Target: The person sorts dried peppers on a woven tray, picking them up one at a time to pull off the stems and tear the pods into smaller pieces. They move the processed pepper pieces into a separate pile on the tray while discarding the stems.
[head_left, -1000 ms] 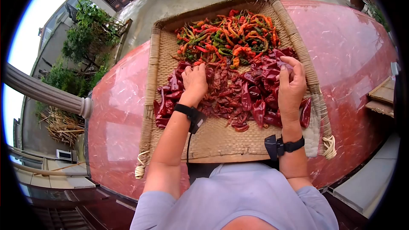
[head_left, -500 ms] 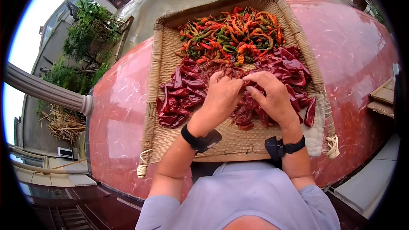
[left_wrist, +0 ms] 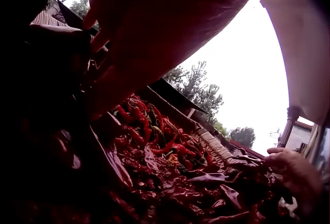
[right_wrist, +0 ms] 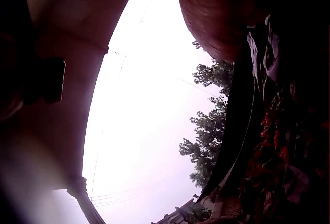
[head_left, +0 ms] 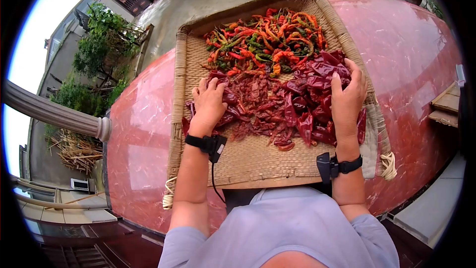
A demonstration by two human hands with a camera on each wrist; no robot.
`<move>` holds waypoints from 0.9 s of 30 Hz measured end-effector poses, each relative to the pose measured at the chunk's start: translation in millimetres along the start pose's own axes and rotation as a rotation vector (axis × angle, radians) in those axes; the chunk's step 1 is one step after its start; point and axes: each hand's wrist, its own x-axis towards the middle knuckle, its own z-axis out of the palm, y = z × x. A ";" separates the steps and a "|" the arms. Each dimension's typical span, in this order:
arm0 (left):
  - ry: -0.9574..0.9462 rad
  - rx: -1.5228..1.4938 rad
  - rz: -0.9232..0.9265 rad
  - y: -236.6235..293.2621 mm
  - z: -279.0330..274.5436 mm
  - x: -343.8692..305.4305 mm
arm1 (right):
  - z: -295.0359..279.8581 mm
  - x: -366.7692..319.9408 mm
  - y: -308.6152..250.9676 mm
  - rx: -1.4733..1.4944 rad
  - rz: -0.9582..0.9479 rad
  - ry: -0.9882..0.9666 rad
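Near the left and right edges of the woven tray (head_left: 267, 166), dark red peppers (head_left: 303, 101) are touched by the relaxed left hand (head_left: 208, 108) and loosely curved right hand (head_left: 348, 100), seen clearly in head view, shadowed in wrist views.

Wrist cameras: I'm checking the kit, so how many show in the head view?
2: the left wrist camera, behind the left hand, and the right wrist camera, behind the right hand. Both show plainly.

a glossy skin is shown by the dark red peppers (head_left: 305, 126); the tray (head_left: 258, 166) is woven of rough, matt fibre (straw-like), the red surface (head_left: 406, 44) polished smooth.
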 end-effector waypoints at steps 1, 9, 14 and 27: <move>-0.006 0.009 0.013 -1.5 3.7 2.4 | 0.5 0.0 1.5 -0.006 -0.027 0.031; -0.029 0.043 0.049 -1.4 2.5 10.6 | -0.9 -0.2 -5.8 0.085 -0.053 -0.058; 0.034 -0.007 0.102 -0.2 8.6 7.7 | -3.4 -1.6 -11.5 0.124 -0.114 -0.015; 0.248 -0.325 0.047 22.9 -27.8 -10.0 | -7.3 -8.5 -46.8 0.337 -0.355 -0.127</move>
